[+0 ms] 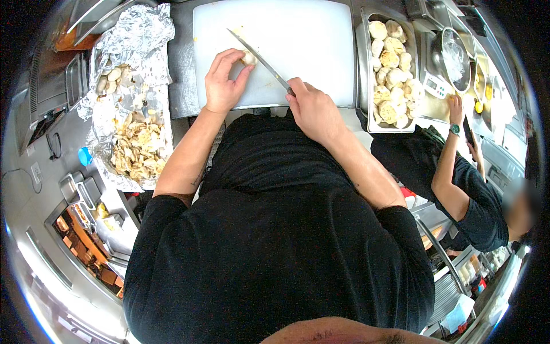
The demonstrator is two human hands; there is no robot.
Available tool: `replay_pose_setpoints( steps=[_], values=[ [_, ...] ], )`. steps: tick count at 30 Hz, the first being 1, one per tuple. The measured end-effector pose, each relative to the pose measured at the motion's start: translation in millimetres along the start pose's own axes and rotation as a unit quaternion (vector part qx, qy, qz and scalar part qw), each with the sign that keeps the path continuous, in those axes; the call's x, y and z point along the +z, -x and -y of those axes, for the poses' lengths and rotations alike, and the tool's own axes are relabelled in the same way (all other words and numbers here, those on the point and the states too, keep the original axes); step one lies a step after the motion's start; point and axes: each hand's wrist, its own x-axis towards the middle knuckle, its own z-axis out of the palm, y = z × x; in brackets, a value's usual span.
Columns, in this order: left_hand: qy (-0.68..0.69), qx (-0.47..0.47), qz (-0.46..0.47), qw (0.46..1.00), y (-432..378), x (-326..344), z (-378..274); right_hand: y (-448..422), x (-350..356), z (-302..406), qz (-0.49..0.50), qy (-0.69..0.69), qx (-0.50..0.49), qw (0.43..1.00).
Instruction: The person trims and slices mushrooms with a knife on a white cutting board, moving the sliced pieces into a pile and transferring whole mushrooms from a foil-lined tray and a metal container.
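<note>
On the white cutting board (309,51) lies a garlic bulb (249,58), pale and roundish. My left hand (225,79) has its fingertips and thumb around the bulb's left side. A long kitchen knife (263,61) is in my right hand (316,107), gripped by its handle, with the blade slanting up and left past the bulb's right side. Small yellowish scraps (240,29) lie on the board near the knife tip. The knife's edge is close to the bulb; whether it touches cannot be told.
Right of the board, a steel pan (364,86) holds several trimmed garlic bulbs (389,59). To the left, crumpled foil (146,38) carries peels and bulb pieces (139,148). A digital scale (435,86) and a steel bowl (455,60) stand farther right, beside a co-worker (459,185).
</note>
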Motion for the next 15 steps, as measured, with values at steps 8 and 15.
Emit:
replay_pose_setpoints(
  steps=[8,15],
  values=[
    [-0.003,-0.001,-0.002,1.000,0.7,2.1,1.3,3.7,0.7,2.0,-0.005,0.026,0.000,1.000],
    [-0.007,0.007,-0.005,1.000,-0.3,1.5,-1.4,3.3,0.3,4.0,0.014,0.006,0.019,1.000]
  ],
)
